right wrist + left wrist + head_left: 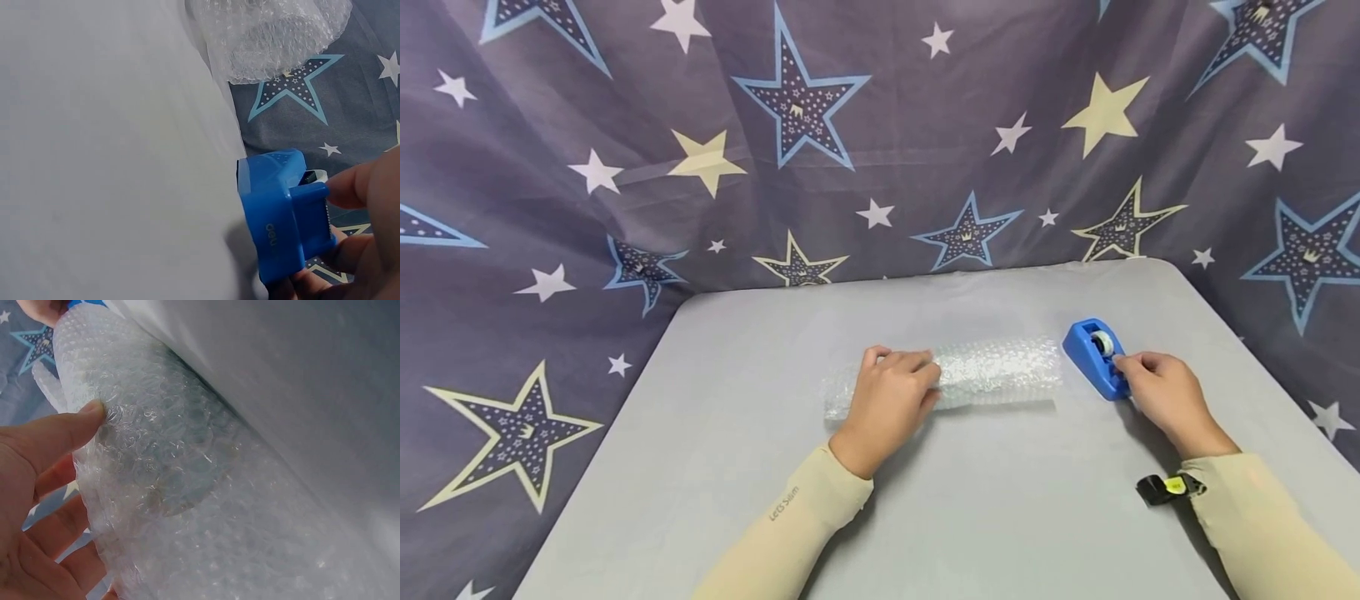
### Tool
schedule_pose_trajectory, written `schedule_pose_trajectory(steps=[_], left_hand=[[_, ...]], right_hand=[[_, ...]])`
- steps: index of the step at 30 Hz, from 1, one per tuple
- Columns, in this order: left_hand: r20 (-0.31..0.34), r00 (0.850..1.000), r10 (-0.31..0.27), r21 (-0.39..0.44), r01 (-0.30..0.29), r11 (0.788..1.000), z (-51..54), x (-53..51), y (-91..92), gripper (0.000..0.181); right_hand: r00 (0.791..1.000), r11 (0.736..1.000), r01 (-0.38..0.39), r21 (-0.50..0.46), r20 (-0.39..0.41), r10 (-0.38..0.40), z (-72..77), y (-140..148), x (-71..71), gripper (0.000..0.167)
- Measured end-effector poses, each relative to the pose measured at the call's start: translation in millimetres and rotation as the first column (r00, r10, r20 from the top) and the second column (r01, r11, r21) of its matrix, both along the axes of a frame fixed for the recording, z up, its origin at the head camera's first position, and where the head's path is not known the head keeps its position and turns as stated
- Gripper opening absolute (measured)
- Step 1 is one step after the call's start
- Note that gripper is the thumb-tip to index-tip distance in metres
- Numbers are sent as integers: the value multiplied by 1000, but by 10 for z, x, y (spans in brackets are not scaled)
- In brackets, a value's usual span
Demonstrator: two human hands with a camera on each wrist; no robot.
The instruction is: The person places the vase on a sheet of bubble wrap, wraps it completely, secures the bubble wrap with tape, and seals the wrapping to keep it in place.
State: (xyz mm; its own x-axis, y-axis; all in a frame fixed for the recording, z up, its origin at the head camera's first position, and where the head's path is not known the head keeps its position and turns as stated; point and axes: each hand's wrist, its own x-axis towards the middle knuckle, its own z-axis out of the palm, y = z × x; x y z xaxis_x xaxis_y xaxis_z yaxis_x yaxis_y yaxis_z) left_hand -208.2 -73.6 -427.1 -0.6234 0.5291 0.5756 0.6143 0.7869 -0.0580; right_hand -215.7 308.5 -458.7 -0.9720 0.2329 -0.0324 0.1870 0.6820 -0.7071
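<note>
A roll of clear bubble wrap (1000, 371) lies across the table; a pale greenish shape with a rounded edge shows dimly through it in the left wrist view. My left hand (891, 396) holds the roll left of its middle, thumb (90, 415) on the near side and fingers over the far side. To the right stands a blue tape dispenser (1086, 354) with a small roll of tape (1102, 342) in it. My right hand (1168, 396) grips the dispenser's front end by the cutter (329, 219). Whether a strip of tape is between the fingers is hidden.
The table (745, 350) has a pale grey cover. Behind it and along both sides hangs a dark star-patterned cloth (895, 125). A black strap (1157, 489) with a yellow label sticks out from the right wrist.
</note>
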Motion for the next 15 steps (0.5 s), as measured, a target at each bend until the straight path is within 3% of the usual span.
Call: schedule_pose_trajectory(steps=[15], left_hand=[[-20,1000,16,-10,-16,1000,-21,-6,12,21]], right_hand=[[998,1000,23,-17,-60,-24,-33,-26,-9,56]])
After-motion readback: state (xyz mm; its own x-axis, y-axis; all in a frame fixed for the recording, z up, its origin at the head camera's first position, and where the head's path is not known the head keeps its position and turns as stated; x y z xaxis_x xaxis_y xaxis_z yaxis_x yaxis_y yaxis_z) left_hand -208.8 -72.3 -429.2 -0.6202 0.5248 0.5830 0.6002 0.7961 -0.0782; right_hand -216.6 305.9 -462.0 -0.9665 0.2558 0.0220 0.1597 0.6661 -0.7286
